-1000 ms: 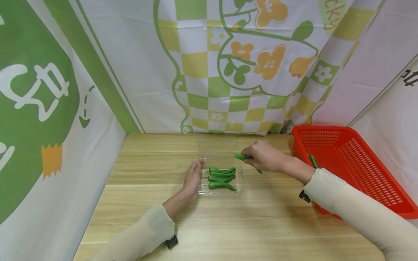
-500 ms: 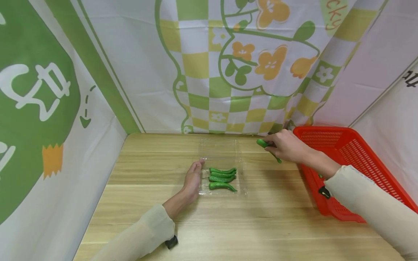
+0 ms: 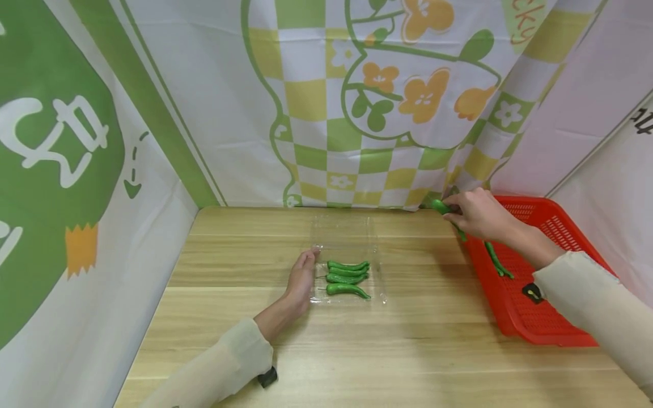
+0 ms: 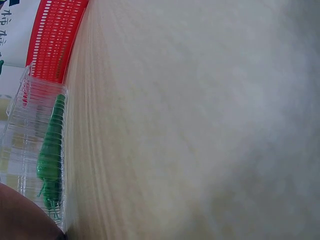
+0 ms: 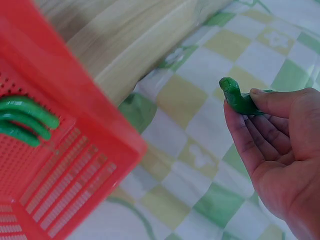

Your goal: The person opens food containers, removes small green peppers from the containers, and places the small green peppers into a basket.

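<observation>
A clear plastic clamshell box (image 3: 378,283) lies unfolded on the table, its lid (image 3: 342,229) toward the back. Several green chili peppers (image 3: 348,290) lie side by side in its near half; one pepper (image 4: 50,150) shows through the wall in the left wrist view. My left hand (image 3: 300,283) rests against the box's left side, fingertips by the hinge. Between thumb and fingers, my right hand (image 3: 479,214) pinches another green chili pepper (image 5: 237,98), held at the red basket's back left corner. The left wrist view catches only a dark piece of the left hand.
The red plastic basket (image 3: 502,317) stands at the table's right, partly behind the right forearm. More green peppers (image 5: 25,117) lie in it. A patterned curtain (image 3: 377,141) hangs along the table's back edge.
My right hand has carried its pepper rightward and back, away from the box to the basket's corner. The left hand, the box and the peppers in it stay in place.
</observation>
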A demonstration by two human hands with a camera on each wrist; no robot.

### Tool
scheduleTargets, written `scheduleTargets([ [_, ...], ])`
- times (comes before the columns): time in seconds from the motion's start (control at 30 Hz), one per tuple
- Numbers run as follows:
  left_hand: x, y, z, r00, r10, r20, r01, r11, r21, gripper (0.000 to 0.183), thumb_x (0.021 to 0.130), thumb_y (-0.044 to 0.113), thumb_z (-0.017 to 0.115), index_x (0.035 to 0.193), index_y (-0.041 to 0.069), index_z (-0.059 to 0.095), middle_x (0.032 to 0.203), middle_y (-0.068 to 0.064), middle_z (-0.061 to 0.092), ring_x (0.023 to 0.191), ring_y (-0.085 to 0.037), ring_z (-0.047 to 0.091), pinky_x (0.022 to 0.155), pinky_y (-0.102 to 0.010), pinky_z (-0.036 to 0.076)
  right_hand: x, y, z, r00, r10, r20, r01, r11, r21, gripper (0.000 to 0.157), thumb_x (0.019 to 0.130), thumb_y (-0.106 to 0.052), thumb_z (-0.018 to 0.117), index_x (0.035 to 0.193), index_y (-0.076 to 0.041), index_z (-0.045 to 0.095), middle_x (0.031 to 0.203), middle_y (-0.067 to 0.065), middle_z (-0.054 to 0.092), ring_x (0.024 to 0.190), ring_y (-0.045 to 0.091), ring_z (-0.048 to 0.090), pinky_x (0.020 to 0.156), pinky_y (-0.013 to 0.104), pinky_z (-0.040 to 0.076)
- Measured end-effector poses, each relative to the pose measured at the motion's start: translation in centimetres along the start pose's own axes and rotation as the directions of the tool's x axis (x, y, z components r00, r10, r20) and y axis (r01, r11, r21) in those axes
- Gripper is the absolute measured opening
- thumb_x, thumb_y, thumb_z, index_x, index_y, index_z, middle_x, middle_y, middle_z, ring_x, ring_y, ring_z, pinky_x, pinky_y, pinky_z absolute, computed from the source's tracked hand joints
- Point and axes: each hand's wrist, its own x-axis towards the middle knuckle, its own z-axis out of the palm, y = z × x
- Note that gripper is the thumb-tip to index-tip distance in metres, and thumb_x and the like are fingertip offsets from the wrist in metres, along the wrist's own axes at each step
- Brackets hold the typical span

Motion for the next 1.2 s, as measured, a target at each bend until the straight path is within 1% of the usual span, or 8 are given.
scheduleTargets([
  [0.23,0.0,0.1,-0.1,1.000,0.001,0.013,-0.001,1.000,-0.003,0.046,0.117,0.022,0.026,0.155,0.000,0.041,0.172,-0.017,0.028,0.162,-0.040,0.014,0.132,-0.060,0.008,-0.5,2.8,-0.7,0.999,0.021,-0.048,-0.024,0.999,-0.043,0.004,0.089,0.000,0.081,0.091,-0.001,0.078,0.079,0.008,0.077,0.070,0.021,0.072,0.063,0.045,0.060],
  [0.43,0.0,0.1,-0.1,1.000,-0.002,0.019,0.002,1.000,-0.007,0.046,0.117,0.022,0.026,0.155,0.000,0.041,0.173,-0.017,0.027,0.162,-0.039,0.013,0.132,-0.059,0.008,-1.4,5.7,-0.9,0.995,0.098,-0.024,-0.099,0.994,-0.040,0.013,0.090,0.001,0.078,0.101,0.009,0.077,0.085,0.020,0.077,0.075,0.030,0.074,0.067,0.051,0.062],
  [0.53,0.0,0.0,0.0,1.000,-0.005,0.015,0.005,1.000,-0.010,0.046,0.117,0.022,0.027,0.154,0.000,0.042,0.173,-0.017,0.026,0.162,-0.040,0.013,0.132,-0.060,0.007,-1.9,7.0,-0.9,0.993,0.118,-0.009,-0.118,0.992,-0.054,0.014,0.091,0.000,0.078,0.100,0.010,0.076,0.079,0.017,0.076,0.070,0.026,0.072,0.064,0.047,0.060],
  [0.63,0.0,-0.1,0.0,1.000,-0.011,0.011,0.011,1.000,-0.013,0.045,0.117,0.022,0.027,0.154,0.000,0.043,0.173,-0.018,0.027,0.162,-0.041,0.013,0.131,-0.062,0.007,-2.6,8.1,-0.9,0.991,0.135,-0.003,-0.135,0.988,-0.079,0.007,0.091,-0.001,0.077,0.086,0.001,0.073,0.064,0.002,0.067,0.058,0.015,0.058,0.056,0.035,0.047],
  [0.77,-0.1,-0.1,0.1,1.000,-0.011,0.013,0.011,1.000,-0.014,0.045,0.117,0.023,0.027,0.154,0.001,0.043,0.173,-0.018,0.027,0.162,-0.041,0.013,0.131,-0.062,0.006,-3.7,9.7,-0.9,0.990,0.143,-0.017,-0.144,0.984,-0.105,0.029,0.090,-0.002,0.077,0.072,-0.012,0.057,0.055,-0.009,0.049,0.054,0.011,0.042,0.056,0.030,0.031],
  [0.93,-0.1,-0.1,0.1,1.000,-0.015,0.014,0.015,1.000,-0.014,0.046,0.117,0.025,0.027,0.154,0.002,0.044,0.173,-0.017,0.026,0.163,-0.039,0.012,0.132,-0.060,0.006,-4.5,11.7,-0.7,0.980,0.200,0.023,-0.196,0.974,-0.117,0.027,0.089,-0.006,0.078,0.070,-0.010,0.060,0.056,-0.007,0.054,0.055,0.014,0.045,0.056,0.035,0.038],
  [1.07,-0.1,0.0,0.0,1.000,-0.019,0.014,0.019,1.000,-0.011,0.046,0.117,0.026,0.028,0.155,0.004,0.044,0.173,-0.016,0.027,0.162,-0.040,0.013,0.131,-0.062,0.008,-4.8,12.9,-0.5,0.963,0.257,0.085,-0.247,0.962,-0.114,0.018,0.090,-0.008,0.077,0.074,0.000,0.072,0.062,0.003,0.069,0.058,0.020,0.060,0.060,0.045,0.052],
  [1.2,-0.1,-0.1,-0.1,1.000,-0.028,0.011,0.028,1.000,-0.010,0.046,0.118,0.026,0.028,0.155,0.005,0.044,0.173,-0.016,0.027,0.162,-0.040,0.013,0.131,-0.062,0.009,-5.1,14.0,-0.1,0.950,0.283,0.134,-0.270,0.957,-0.110,0.014,0.088,-0.007,0.077,0.082,0.006,0.077,0.072,0.011,0.075,0.067,0.027,0.067,0.067,0.054,0.058],
])
